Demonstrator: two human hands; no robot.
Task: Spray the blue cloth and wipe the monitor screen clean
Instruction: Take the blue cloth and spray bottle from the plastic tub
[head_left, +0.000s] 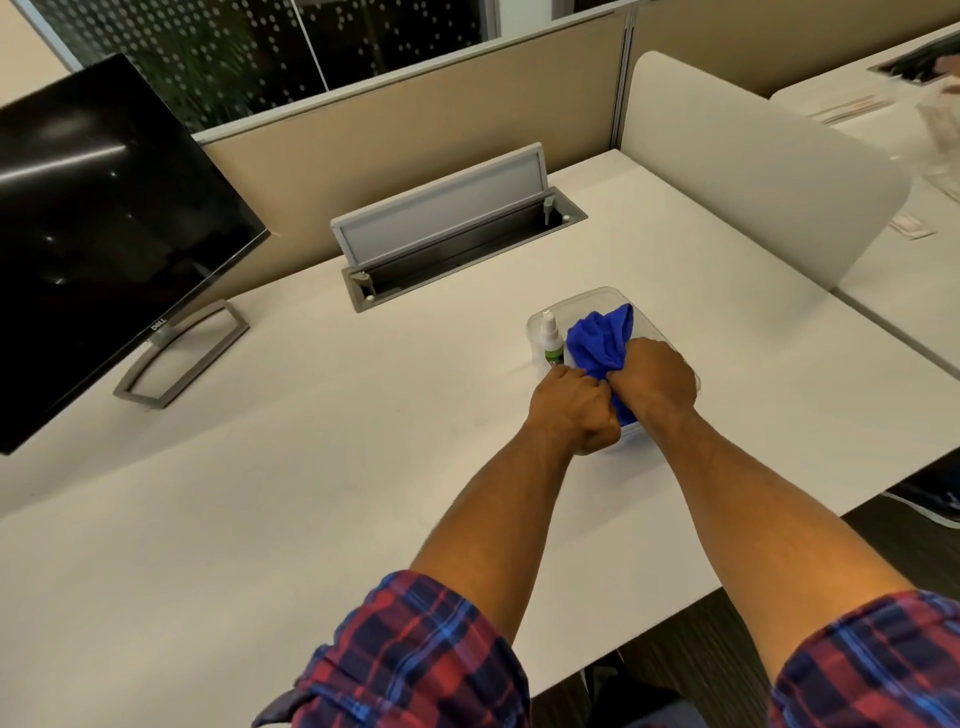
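Caught at the pick-up step: both fists, left hand (571, 410) and right hand (652, 384), clenched on the blue cloth (602, 338) in the clear tray (592, 297), right of centre. Spray bottle (551, 340) upright just left of the cloth, untouched. Next, probably: cloth lifted out, one hand freed for the bottle, monitor (104, 218) far left unwiped.

One wide-angle view from the person's head looked forward and steeply down across the counter (311, 467). Both forearms reached away from the lens, close below it; the monitor (104, 208) stood far left of them, edges bowed by the lens.
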